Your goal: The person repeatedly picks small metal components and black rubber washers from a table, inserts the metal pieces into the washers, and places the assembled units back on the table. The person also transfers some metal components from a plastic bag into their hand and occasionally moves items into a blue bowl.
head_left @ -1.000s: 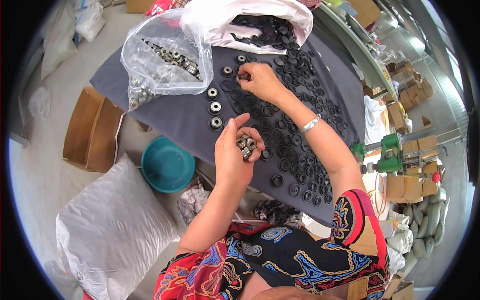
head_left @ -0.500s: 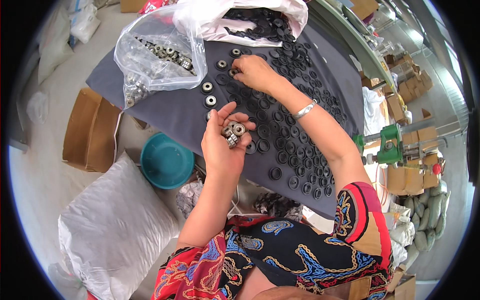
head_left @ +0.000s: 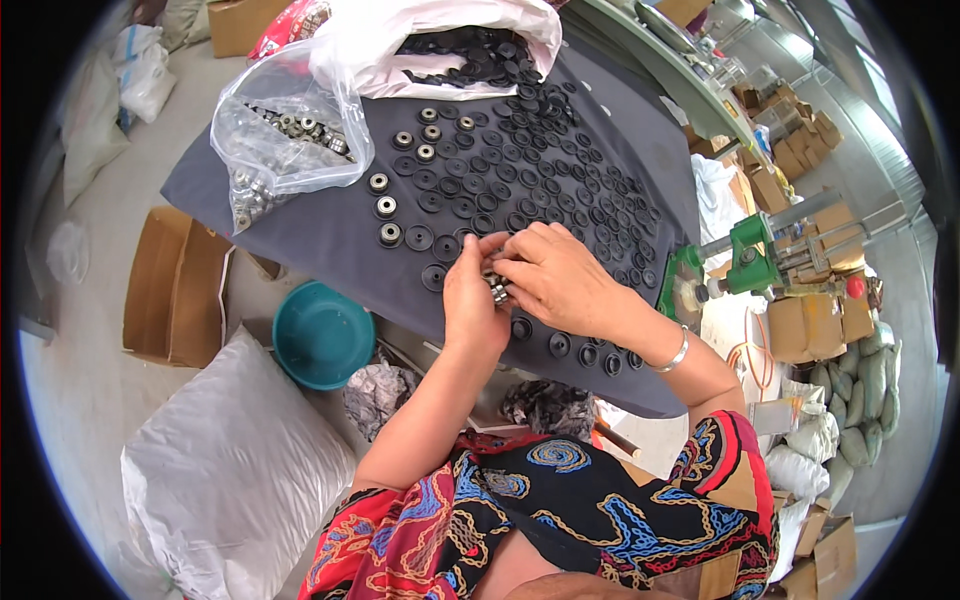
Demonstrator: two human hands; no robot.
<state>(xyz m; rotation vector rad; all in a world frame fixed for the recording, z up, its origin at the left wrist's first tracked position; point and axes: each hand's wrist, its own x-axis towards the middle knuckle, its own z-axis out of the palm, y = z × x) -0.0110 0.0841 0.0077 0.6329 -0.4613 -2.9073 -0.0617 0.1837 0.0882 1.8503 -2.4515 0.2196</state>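
In front of me, my left hand point(head_left: 474, 305) is cupped around several small metal ball bearings point(head_left: 499, 294). My right hand point(head_left: 562, 278) has its fingers bent over that palm, the fingertips in among the bearings and partly hidden. Rows of round black plastic wheels point(head_left: 419, 238) lie flat on the dark cloth-covered table point(head_left: 320, 225). Several wheels at the left of the rows carry a shiny bearing in the centre, such as the wheel with a bearing point(head_left: 390, 235) nearest my left hand.
An open clear bag of bearings point(head_left: 290, 165) rests at the table's left. Behind it lies a white sack point(head_left: 380, 75) spilling black wheels. A green-handled press point(head_left: 745, 255) stands right. Below left are a teal basin point(head_left: 322, 335), a cardboard box point(head_left: 170, 290) and a stuffed sack point(head_left: 235, 460).
My right hand has come back from the far wheels to my left palm, its fingers now at the bearings. More wheels at the far left of the rows now show bearings.
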